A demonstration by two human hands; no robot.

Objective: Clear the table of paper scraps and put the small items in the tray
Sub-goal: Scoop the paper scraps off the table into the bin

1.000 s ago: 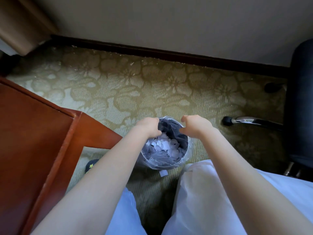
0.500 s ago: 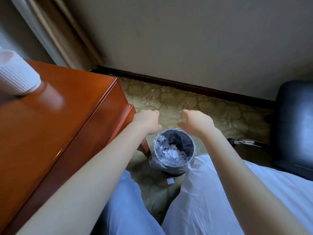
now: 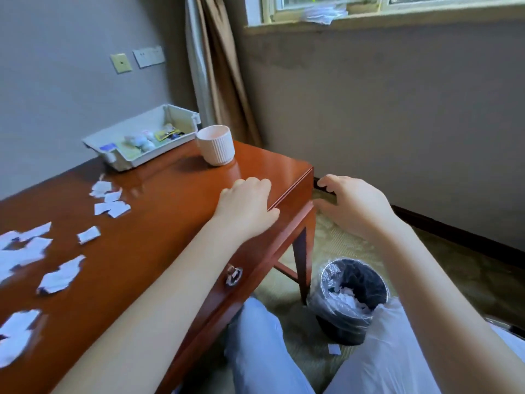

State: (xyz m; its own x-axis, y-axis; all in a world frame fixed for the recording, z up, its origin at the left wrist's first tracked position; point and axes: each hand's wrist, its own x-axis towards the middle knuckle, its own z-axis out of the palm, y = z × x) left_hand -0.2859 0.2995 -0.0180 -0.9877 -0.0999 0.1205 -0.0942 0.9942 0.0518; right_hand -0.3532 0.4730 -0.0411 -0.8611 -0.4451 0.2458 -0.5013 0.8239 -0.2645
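Note:
Several white paper scraps [image 3: 61, 275] lie scattered over the left part of the reddish wooden table [image 3: 159, 223]. At the table's far side stands a white tray [image 3: 125, 162] holding several small items. My left hand [image 3: 247, 207] hovers over the table's right edge, fingers loosely curled, nothing in it. My right hand [image 3: 352, 206] hangs in the air just past the table's corner, fingers also loosely curled and empty. Down on the carpet by the table leg, a black bin [image 3: 350, 301] with a clear liner holds white scraps.
A ribbed white cup [image 3: 216, 149] stands next to the tray near the table's right corner. One loose scrap [image 3: 333, 349] lies on the carpet in front of the bin. A curtain hangs behind the table, and a window sill runs along the wall.
Both hands have risen from over the bin up to table height. My view has swung up and left, so the table top with scraps, tray and cup has come into sight.

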